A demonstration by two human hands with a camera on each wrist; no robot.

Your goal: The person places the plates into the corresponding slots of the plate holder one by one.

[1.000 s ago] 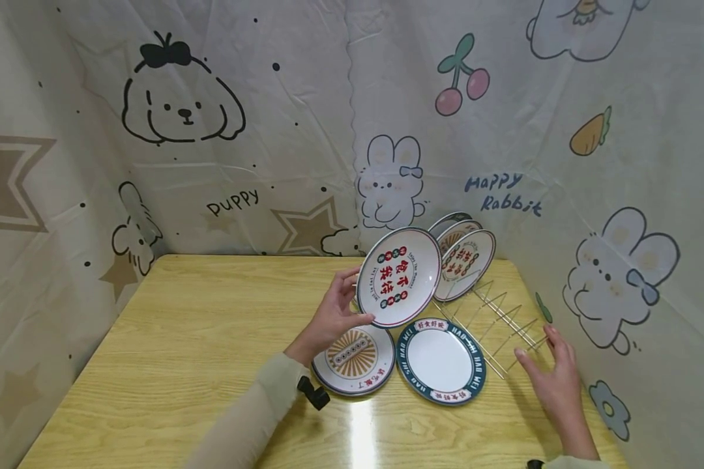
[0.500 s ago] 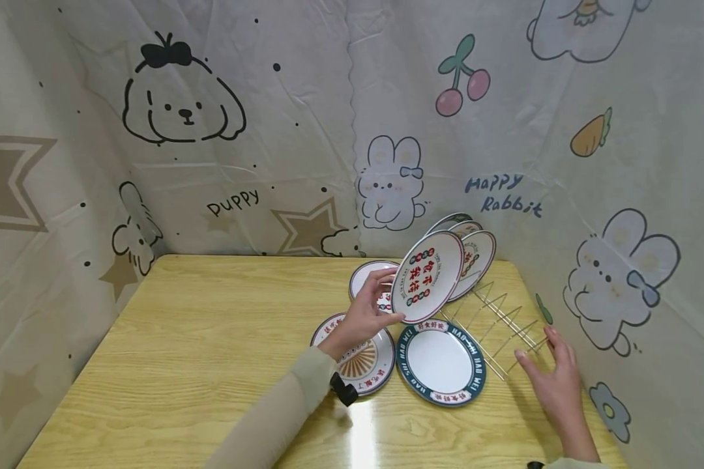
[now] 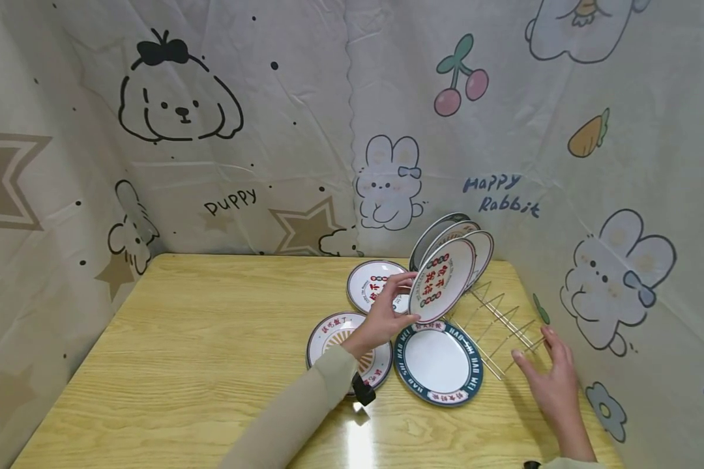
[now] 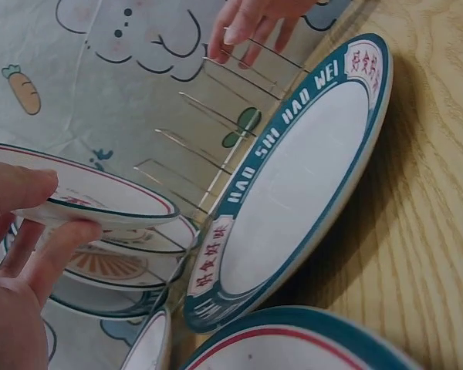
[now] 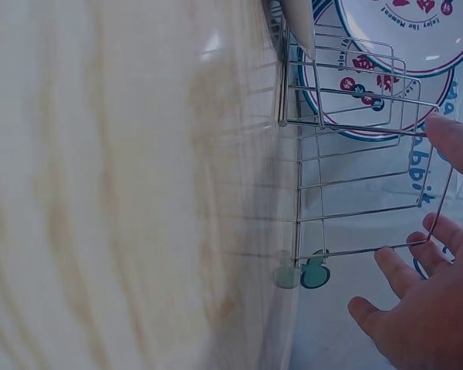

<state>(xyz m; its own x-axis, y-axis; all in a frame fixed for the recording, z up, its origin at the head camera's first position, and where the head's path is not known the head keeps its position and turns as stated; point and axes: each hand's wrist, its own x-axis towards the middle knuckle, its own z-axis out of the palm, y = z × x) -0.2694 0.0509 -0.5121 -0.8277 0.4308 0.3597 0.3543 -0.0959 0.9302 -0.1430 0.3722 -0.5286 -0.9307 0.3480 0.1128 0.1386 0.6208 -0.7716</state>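
Note:
My left hand pinches the rim of a white plate with red characters, thumb on one face and fingers behind. The plate is tilted, in front of several plates standing at the far end of a gold-coloured wire plate rack. In the left wrist view, the held plate is seen nearly edge-on above them. At the rack's near end, my right hand holds the last wire loop between thumb and fingers, clearer in the right wrist view, where the thumb meets the loop's corner.
A blue-rimmed plate lies flat beside the rack. To its left lies a sunburst plate, with another red-lettered plate behind it. Printed curtains enclose the wooden table at the back and sides.
My left hand has carried the red-lettered plate right towards the standing plates and turned it more edge-on, uncovering the flat plate at the back. The right hand stays at the rack.

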